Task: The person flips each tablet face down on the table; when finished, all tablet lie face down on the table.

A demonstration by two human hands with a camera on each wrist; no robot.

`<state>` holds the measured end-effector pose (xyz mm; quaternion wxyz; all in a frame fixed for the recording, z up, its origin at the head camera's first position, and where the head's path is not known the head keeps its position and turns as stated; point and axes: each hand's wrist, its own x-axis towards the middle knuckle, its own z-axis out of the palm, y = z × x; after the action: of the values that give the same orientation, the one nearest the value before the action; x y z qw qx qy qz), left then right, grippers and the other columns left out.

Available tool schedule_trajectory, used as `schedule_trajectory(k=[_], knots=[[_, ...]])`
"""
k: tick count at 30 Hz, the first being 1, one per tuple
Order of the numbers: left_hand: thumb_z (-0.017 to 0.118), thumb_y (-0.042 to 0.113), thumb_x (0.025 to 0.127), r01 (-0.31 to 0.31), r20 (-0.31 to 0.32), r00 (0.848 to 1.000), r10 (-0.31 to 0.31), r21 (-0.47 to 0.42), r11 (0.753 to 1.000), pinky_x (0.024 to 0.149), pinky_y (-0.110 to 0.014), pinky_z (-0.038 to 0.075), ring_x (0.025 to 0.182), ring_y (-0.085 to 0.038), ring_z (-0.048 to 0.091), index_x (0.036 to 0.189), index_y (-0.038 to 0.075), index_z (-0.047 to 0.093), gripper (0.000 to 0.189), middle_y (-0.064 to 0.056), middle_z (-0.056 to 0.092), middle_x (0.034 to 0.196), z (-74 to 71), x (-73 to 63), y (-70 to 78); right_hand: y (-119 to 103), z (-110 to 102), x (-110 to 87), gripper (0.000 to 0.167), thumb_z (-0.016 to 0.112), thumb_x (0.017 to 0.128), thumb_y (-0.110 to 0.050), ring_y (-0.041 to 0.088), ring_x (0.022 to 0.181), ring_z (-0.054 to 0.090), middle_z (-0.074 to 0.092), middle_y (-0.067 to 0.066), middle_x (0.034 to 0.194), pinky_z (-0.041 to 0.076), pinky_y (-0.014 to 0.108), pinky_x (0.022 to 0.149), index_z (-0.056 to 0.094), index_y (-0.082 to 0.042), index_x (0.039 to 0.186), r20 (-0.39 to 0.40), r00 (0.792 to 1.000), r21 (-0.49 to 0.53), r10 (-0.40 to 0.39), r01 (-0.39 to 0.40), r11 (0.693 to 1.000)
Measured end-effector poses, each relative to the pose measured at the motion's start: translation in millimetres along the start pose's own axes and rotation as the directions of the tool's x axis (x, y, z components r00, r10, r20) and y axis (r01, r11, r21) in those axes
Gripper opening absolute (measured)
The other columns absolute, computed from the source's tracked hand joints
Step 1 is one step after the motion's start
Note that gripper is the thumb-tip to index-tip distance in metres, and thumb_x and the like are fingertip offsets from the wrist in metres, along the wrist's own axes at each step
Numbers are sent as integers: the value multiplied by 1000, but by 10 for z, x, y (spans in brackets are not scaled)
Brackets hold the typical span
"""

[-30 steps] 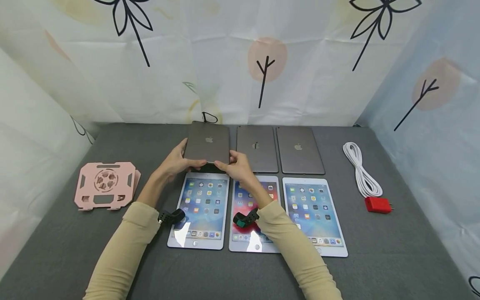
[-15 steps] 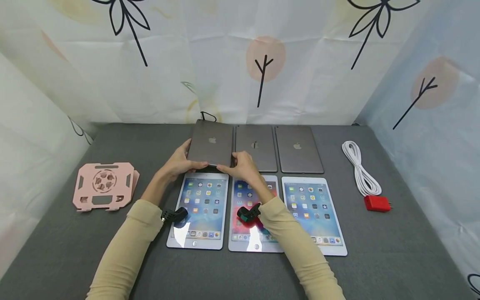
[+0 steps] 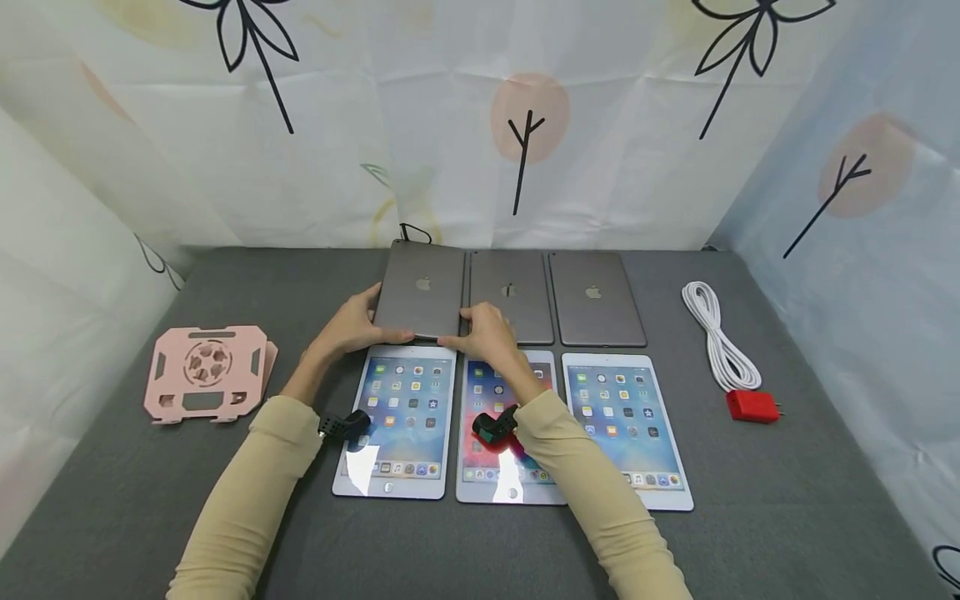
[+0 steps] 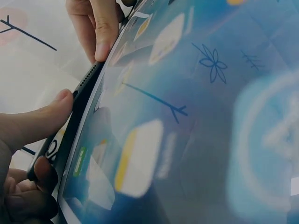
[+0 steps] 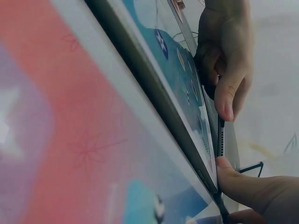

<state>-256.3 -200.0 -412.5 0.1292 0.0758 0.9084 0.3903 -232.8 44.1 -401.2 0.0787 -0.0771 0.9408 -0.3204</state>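
Left hand (image 3: 348,327) and right hand (image 3: 489,335), fingers curled, pinch a thin rectangular dark-grey metal tablet (image 3: 422,296) near its front corners; contact with the flat grey tabletop (image 3: 420,550) unclear.

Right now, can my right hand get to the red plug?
Probably yes, if the right hand lets go of the leftmost gray tablet, which it holds. The red plug lies uncovered, and the rightmost white tablet between them lies flat.
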Motion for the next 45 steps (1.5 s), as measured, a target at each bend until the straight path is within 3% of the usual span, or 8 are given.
schedule_trajectory(k=[6,11,14,22,29,33,37,45], knots=[[85,46,80,-4,9,1000,3,105,994,103,-60,49,117,-45,66,164,3,10,121,-34,59,138,-20,-3,-16,5,3,14,70,83,85,-42,20,92,63,61,16,145,51,46,89,62,-5,140,-7,1000,-9,2,-3,1000],[82,53,81,28,19,999,-32,190,981,108,-63,45,127,-49,59,164,0,8,123,-37,50,146,-37,-12,-27,11,12,25,72,84,84,-43,13,66,37,71,14,102,37,36,72,61,-6,141,-7,1000,-11,4,-4,1000],[81,55,81,32,20,999,-37,224,974,108,-63,45,128,-49,59,163,-1,9,123,-39,49,146,-41,-21,-21,11,12,27,72,84,84,-44,12,66,37,62,10,84,33,32,67,62,-7,141,-7,1000,-22,6,-6,1000],[80,55,82,22,29,999,-29,234,972,84,-43,44,73,-19,49,163,2,14,117,-4,51,65,-52,-18,-33,4,7,21,73,83,85,-44,12,63,37,63,9,91,28,26,58,60,-7,143,-5,1000,-27,18,-18,999],[79,53,83,-5,23,1000,0,236,972,95,-52,53,100,-30,65,163,1,15,114,-38,64,128,-48,-33,-62,38,-2,12,70,81,87,-43,12,67,35,55,6,85,27,26,58,59,-7,143,14,999,-31,-32,33,999],[79,52,83,-6,42,999,-3,213,977,61,-33,44,58,-12,44,163,1,14,115,-9,59,64,-50,-30,-70,49,-7,2,56,80,88,-39,12,70,37,46,1,82,27,25,60,69,-6,132,22,998,-22,-60,60,998],[80,51,83,-6,65,998,-6,182,983,49,-24,25,47,-7,23,163,2,12,116,8,32,49,-52,-25,-86,45,0,-4,40,78,90,-37,11,64,29,36,0,72,21,24,57,69,0,100,32,996,-38,-88,89,995],[79,49,84,-24,36,999,18,170,985,47,-24,25,45,-7,26,163,0,16,113,8,35,48,-10,-37,-93,29,0,-58,66,75,93,-35,21,91,55,63,14,117,41,31,70,54,-5,148,43,997,-38,-68,70,997]])
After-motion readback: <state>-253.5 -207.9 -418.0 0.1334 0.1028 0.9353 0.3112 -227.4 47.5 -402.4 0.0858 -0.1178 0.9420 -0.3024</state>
